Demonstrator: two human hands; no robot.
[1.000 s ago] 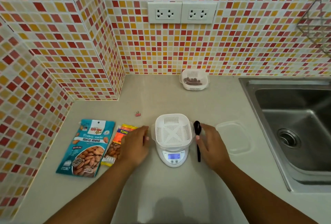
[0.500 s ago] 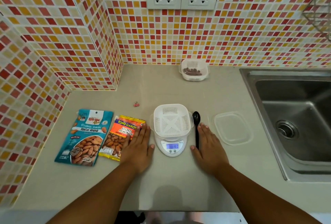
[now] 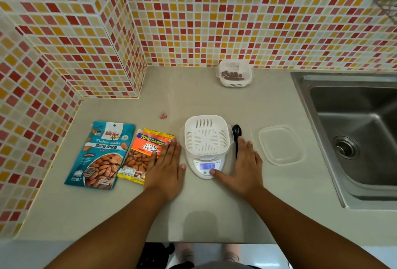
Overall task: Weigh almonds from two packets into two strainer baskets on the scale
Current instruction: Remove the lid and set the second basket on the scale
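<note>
Since half a second ago the right hand has slid toward the small white digital kitchen scale, and its thumb now touches the scale's front edge just below the lit blue display, which reads something like 40; the digits are too small to be sure. That hand lies flat with fingers straight, grasping nothing, and it covers most of the handle of the black plastic spoon, so only the bowl and a short stretch of handle show. The left hand stays flat on the beige countertop, released, its fingers overlapping the right edge of the orange-and-yellow salted almonds packet. Beside that packet lies the teal roasted almonds pouch, unmoved.

On the scale sits the empty white square slotted strainer basket. A second white strainer basket stands at the back by the tiled wall, with dark contents inside that are hard to make out.

Right of the spoon lies a clear square plastic lid, near the steel sink, whose right part is cut off. A small pink binder clip lies behind the packets. Open counter remains between scale and near edge.
</note>
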